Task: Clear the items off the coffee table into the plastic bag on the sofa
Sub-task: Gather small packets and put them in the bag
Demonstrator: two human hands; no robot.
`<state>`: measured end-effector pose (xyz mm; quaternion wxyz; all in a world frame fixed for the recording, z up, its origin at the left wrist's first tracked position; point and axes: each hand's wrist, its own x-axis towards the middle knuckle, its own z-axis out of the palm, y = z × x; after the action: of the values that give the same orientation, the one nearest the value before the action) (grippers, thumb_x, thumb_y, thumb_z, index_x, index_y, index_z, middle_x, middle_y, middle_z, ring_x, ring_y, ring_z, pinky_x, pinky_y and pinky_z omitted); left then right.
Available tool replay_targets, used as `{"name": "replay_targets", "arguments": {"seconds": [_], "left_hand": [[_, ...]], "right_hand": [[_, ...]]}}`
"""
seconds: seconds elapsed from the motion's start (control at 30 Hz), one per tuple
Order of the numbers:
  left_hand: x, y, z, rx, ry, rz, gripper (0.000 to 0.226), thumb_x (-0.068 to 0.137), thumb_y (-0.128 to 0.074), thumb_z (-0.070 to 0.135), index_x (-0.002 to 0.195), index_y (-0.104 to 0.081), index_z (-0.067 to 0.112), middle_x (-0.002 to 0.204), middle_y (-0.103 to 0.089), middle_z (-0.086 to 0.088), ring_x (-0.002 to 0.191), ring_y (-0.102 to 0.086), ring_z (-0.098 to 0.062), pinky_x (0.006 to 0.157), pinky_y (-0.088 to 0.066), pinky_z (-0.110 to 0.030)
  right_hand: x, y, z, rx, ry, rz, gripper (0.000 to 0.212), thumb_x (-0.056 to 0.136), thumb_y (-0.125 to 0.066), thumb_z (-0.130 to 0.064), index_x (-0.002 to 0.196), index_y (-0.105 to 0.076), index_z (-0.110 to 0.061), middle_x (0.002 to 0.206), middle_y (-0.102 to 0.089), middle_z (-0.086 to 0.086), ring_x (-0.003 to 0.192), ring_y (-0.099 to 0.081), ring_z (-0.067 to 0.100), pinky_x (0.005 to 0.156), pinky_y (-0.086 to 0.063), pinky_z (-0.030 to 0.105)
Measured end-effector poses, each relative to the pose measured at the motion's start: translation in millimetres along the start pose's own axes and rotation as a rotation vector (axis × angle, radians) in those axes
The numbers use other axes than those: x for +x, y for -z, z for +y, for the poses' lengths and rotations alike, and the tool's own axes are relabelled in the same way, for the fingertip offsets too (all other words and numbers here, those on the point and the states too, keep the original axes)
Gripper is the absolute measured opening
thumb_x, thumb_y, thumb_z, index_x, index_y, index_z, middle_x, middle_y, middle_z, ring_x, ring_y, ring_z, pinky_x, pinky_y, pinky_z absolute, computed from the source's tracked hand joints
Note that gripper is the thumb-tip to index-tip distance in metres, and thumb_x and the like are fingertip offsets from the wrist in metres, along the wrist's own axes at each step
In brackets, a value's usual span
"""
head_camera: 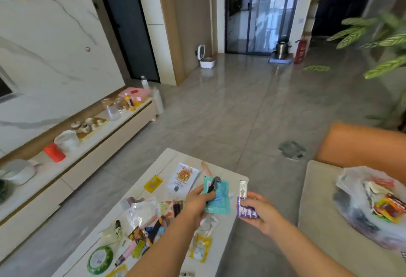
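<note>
Judging by how things lie, we are partway through: the plastic bag on the sofa at the right already bulges with colourful wrappers, yet the bench still carries plenty. Our left hand has its grip closed around a teal sachet and a dark tool; our right hand pinches a purple packet with a silvery strip above it, between bench and sofa. Left on the bench we see a white leaflet and a yellow packet at the far end, a heap of mixed wrappers on the near left, a green round lid and a yellow sachet nearest us. Print shows on the leaflet, sachet and packet, but none is sharp enough to read.
</note>
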<state>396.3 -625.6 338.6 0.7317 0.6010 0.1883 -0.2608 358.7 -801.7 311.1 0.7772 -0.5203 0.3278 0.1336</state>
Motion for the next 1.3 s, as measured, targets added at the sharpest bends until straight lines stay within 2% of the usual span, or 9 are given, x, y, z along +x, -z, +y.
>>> {"name": "replay_targets", "arguments": {"seconds": [0.2, 0.3, 0.4, 0.53, 0.67, 0.8, 1.07, 1.2, 1.3], "left_hand": [[38, -98, -10, 0.078, 0.025, -0.087, 0.026, 0.088, -0.056, -0.004, 0.109, -0.061, 0.012, 0.093, -0.069, -0.012, 0.068, -0.069, -0.020, 0.063, -0.057, -0.031], [54, -141, -19, 0.118, 0.047, -0.119, 0.028, 0.088, -0.056, -0.006, 0.109, -0.060, 0.011, 0.089, -0.068, -0.011, 0.060, -0.069, -0.016, 0.052, -0.057, -0.027], [66, -179, -26, 0.192, 0.080, -0.166, 0.024, 0.089, -0.055, -0.008, 0.096, -0.060, 0.014, 0.085, -0.066, -0.009, 0.053, -0.068, -0.013, 0.046, -0.054, -0.023], [90, -225, -32, 0.326, 0.097, -0.221, 0.017, 0.088, -0.058, -0.005, 0.097, -0.061, 0.009, 0.083, -0.067, -0.008, 0.057, -0.067, -0.012, 0.047, -0.053, -0.021], [122, -267, -31, 0.425, 0.154, -0.312, 0.019, 0.085, -0.063, -0.005, 0.103, -0.063, 0.001, 0.085, -0.069, -0.013, 0.068, -0.067, -0.021, 0.061, -0.056, -0.029], [164, -309, -25, 0.526, 0.191, -0.417, 0.024, 0.084, -0.063, -0.004, 0.108, -0.061, -0.002, 0.090, -0.069, -0.016, 0.072, -0.066, -0.025, 0.063, -0.055, -0.030], [235, -398, -7, 0.688, 0.221, -0.624, 0.023, 0.086, -0.062, 0.003, 0.108, -0.062, 0.008, 0.089, -0.069, -0.011, 0.074, -0.065, -0.022, 0.066, -0.051, -0.028], [251, -437, -8, 0.750, 0.247, -0.729, 0.022, 0.090, -0.058, 0.004, 0.111, -0.060, 0.008, 0.095, -0.068, -0.012, 0.075, -0.065, -0.020, 0.054, -0.052, -0.023], [256, -464, -13, 0.789, 0.259, -0.784, 0.019, 0.091, -0.057, 0.005, 0.110, -0.058, 0.008, 0.090, -0.067, -0.009, 0.075, -0.064, -0.019, 0.054, -0.053, -0.023]], "right_hand": [[17, 87, -46, 0.025, 0.025, 0.080, 0.034, 0.082, -0.060, 0.008, 0.110, -0.055, -0.010, 0.087, -0.064, 0.012, 0.072, -0.061, 0.022, 0.046, -0.054, 0.026], [25, 128, -58, 0.024, 0.034, 0.136, 0.030, 0.083, -0.060, 0.007, 0.107, -0.057, -0.011, 0.084, -0.063, 0.009, 0.070, -0.061, 0.019, 0.047, -0.053, 0.024], [29, 163, -63, 0.014, 0.029, 0.207, 0.021, 0.084, -0.058, 0.008, 0.091, -0.060, -0.011, 0.078, -0.061, 0.007, 0.065, -0.058, 0.017, 0.047, -0.052, 0.023], [37, 201, -68, 0.098, 0.032, 0.324, 0.023, 0.082, -0.060, 0.010, 0.089, -0.057, -0.012, 0.077, -0.061, 0.008, 0.065, -0.058, 0.018, 0.048, -0.053, 0.026], [52, 232, -75, 0.189, 0.011, 0.402, 0.020, 0.084, -0.058, 0.010, 0.089, -0.058, -0.009, 0.075, -0.059, 0.009, 0.065, -0.057, 0.018, 0.046, -0.052, 0.024], [73, 260, -87, 0.313, -0.012, 0.506, 0.023, 0.082, -0.061, 0.009, 0.100, -0.057, -0.005, 0.077, -0.060, 0.010, 0.067, -0.059, 0.020, 0.045, -0.053, 0.026], [105, 296, -127, 0.516, 0.061, 0.738, 0.020, 0.083, -0.059, 0.011, 0.079, -0.056, -0.009, 0.074, -0.057, 0.007, 0.064, -0.055, 0.017, 0.049, -0.050, 0.027], [113, 315, -134, 0.660, 0.072, 0.862, 0.036, 0.080, -0.062, 0.012, 0.109, -0.055, -0.009, 0.096, -0.060, 0.012, 0.069, -0.057, 0.020, 0.040, -0.050, 0.022], [116, 333, -138, 0.709, 0.075, 0.913, 0.039, 0.079, -0.061, 0.014, 0.110, -0.053, -0.008, 0.092, -0.058, 0.012, 0.067, -0.057, 0.021, 0.043, -0.051, 0.025]]}}
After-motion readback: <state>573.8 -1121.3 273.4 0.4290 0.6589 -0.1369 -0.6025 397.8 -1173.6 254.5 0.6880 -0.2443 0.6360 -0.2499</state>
